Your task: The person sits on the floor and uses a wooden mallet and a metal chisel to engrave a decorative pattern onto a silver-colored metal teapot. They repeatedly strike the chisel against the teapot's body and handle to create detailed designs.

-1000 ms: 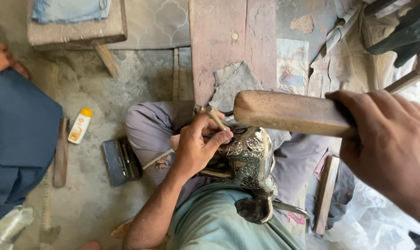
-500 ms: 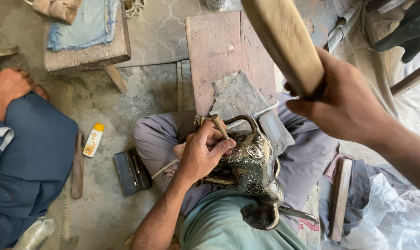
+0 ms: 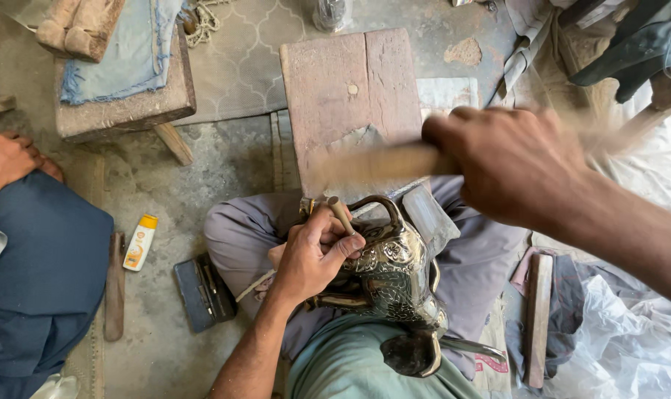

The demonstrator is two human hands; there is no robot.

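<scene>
— What is the left hand doing?

— It is closed around a short punch, its tip set on the shoulder of an embossed metal jug that lies across the person's lap.

— And the right hand?

— Clenched on a wooden mallet, blurred, above the jug and punch.

— How would the jug handle?

— I judge it stiff, fairly heavy and slippery on its polished skin; the looped handle or the neck gives the surest hold, and the relief could dent.

— What lies around?

— A reddish wooden block beyond the knees, a dark tool case and a small yellow-capped bottle on the floor at the left, beside another person's knee.
</scene>
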